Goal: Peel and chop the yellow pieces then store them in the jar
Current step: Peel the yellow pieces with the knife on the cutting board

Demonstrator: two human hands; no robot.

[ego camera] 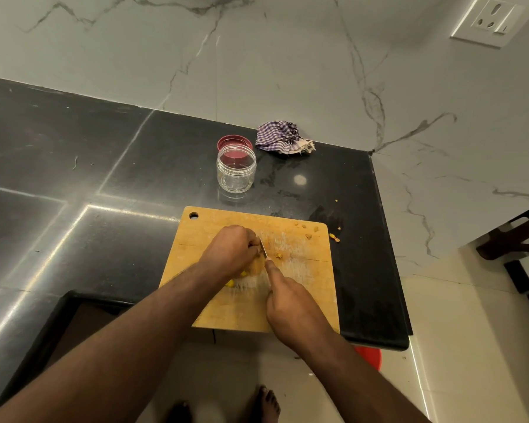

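A wooden cutting board (pixel 303 288) lies near the black counter's front edge. My left hand (pixel 229 250) is curled over yellow pieces (pixel 243 273) in the middle of the board, holding them down. My right hand (pixel 290 306) grips a knife (pixel 263 247), index finger stretched along its spine, the blade right beside my left fingers. A small chopped yellow bit (pixel 278 255) lies just right of the blade. The clear empty jar (pixel 235 172) stands open behind the board, with its red lid (pixel 234 143) lying behind it.
A checked purple cloth (pixel 283 137) is bunched at the counter's back near the wall. Peel scraps (pixel 313 229) dot the board's far right corner and the counter (pixel 74 178) beside it. The counter ends just right of the board. A red object (pixel 368 357) sits on the floor below.
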